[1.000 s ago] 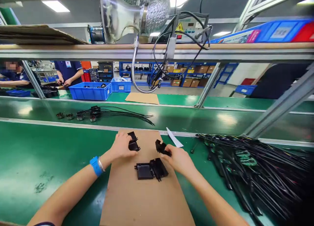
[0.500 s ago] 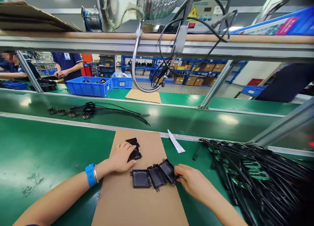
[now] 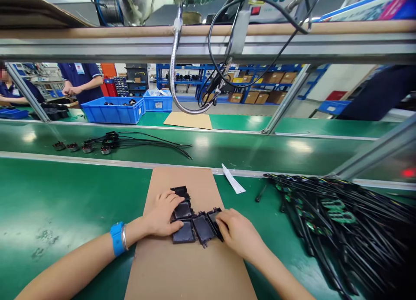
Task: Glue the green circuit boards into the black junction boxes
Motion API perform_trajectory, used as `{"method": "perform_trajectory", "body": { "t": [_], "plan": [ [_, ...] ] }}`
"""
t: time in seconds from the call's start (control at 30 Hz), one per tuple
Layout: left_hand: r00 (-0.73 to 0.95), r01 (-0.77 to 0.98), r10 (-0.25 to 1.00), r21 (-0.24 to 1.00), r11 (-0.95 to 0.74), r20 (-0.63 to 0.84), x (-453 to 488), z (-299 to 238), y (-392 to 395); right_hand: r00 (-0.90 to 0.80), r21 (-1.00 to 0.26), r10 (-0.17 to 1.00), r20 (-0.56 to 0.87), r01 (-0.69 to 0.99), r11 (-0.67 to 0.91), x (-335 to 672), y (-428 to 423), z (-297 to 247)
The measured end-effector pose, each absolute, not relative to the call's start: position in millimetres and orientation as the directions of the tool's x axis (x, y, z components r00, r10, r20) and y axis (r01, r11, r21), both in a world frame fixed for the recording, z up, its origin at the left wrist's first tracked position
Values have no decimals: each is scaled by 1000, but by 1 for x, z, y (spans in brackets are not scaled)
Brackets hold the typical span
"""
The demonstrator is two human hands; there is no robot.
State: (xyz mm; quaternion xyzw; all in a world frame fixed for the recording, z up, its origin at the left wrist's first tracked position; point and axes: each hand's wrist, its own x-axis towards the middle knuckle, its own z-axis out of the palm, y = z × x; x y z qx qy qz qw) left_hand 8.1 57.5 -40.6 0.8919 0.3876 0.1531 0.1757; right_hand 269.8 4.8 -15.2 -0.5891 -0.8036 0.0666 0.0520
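Several shallow black plastic housings lie on a brown cardboard sheet (image 3: 191, 269). My left hand (image 3: 164, 213) lies over the left side of the group, fingers stretched out, touching an upper housing (image 3: 182, 210) and reaching with the thumb to the lower left housing (image 3: 184, 233). Another housing (image 3: 180, 191) sits just above its fingertips. In the lower row, a tilted housing (image 3: 203, 229) stands between the left one and the rightmost housing (image 3: 213, 216). My right hand (image 3: 238, 233) has its fingers closed on that rightmost housing's right side, which they partly hide.
Black cables with green circuit boards (image 3: 338, 211) are heaped at right. A white paper strip (image 3: 233, 179) lies beyond the cardboard. Further back are motor-like round parts (image 3: 87, 148), black wires (image 3: 146, 139) and a blue bin (image 3: 113, 111). A metal hose (image 3: 173, 74) hangs overhead; a person (image 3: 81, 81) stands behind.
My right hand has moved left with the rightmost housing, and the lower row now sits closer together and against the upper housings. My left hand has shifted slightly, its thumb now at the lower left housing.
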Motion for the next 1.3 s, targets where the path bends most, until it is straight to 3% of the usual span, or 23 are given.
{"method": "perform_trajectory", "body": {
  "t": [0.27,0.47,0.8,1.0,1.1,1.3],
  "plan": [
    [648,631,749,453,-630,139,17,-37,59,-289,-105,957,-17,952,286,268,18,-11],
    [689,604,717,466,-647,104,21,-34,47,-324,-61,943,75,943,328,254,103,7],
    [668,605,742,533,-591,64,6,-39,21,-580,-229,807,113,775,589,205,142,-34],
    [568,720,823,465,-514,31,20,-42,4,-655,-296,743,138,688,662,209,147,-35],
    [543,744,835,411,-526,85,30,-56,-11,-694,-279,711,112,665,693,204,142,-31],
    [468,760,808,304,-575,357,38,-100,-22,-714,-211,698,60,674,708,199,123,-24]
  ]
}}
